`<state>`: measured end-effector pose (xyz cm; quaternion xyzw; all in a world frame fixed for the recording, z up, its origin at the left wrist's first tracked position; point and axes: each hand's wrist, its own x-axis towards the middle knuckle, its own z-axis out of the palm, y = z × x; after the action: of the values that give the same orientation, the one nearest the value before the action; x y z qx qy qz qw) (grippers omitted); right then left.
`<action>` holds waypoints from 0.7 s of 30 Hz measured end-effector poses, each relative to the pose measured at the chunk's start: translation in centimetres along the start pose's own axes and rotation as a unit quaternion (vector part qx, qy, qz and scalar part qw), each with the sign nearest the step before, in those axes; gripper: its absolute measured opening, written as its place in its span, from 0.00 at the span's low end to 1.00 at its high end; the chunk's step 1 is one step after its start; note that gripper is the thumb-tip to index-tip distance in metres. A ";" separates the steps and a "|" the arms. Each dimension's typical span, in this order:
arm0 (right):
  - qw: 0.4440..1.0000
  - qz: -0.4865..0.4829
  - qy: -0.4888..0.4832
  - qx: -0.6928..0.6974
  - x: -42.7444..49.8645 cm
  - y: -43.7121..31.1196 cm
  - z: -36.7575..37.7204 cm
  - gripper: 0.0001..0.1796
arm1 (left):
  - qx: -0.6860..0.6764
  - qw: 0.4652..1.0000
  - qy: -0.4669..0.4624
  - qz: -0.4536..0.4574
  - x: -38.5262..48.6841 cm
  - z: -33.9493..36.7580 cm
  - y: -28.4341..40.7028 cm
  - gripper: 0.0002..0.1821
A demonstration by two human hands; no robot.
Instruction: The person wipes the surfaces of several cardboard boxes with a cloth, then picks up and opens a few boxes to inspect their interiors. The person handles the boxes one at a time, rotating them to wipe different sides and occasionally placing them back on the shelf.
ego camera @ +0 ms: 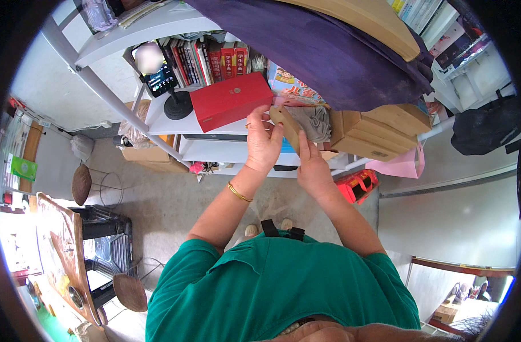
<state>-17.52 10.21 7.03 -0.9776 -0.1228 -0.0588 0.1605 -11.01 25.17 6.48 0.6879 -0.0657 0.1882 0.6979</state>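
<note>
A small flat brown cardboard box (285, 124) is held up at a tilt in front of the shelf. My left hand (262, 141), with a gold bangle at its wrist, has its thumb and fingers at the box's left edge. Against the lower right edge rest the fingers of my right hand (314, 171). Their grip behind the box is hidden. Just beyond my left hand, a red lidded box (230, 101) lies on the white shelf (175, 124). Grey folded cloth (312, 123) sits behind the small box.
A phone (155, 70) stands on a black round-based holder (178, 105) at the shelf's left. Books (196, 62) line the back. Purple cloth (329, 55) hangs over the upper shelf. Larger cardboard boxes (371, 130) stand right, above a red bag (358, 187). Stools (130, 293) and a wooden table (61, 256) are left.
</note>
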 end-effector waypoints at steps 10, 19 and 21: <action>0.998 -0.057 0.024 -0.002 -0.4 1.2 0.7 0.44 | 0.005 0.999 0.022 -0.047 0.5 -0.4 -0.7 0.09; 0.999 -0.048 -0.012 0.003 -0.2 1.1 0.2 0.43 | -0.175 0.955 0.003 -0.239 1.7 -1.2 1.6 0.04; 0.998 -0.055 -0.011 0.009 -0.2 1.2 0.0 0.43 | -0.197 0.935 -0.008 -0.294 1.9 -1.8 1.8 0.05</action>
<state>-17.40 9.10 6.65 -0.9684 -0.1785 -0.0559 0.1647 -10.20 27.19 8.77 0.5269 0.0978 -0.0474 0.8429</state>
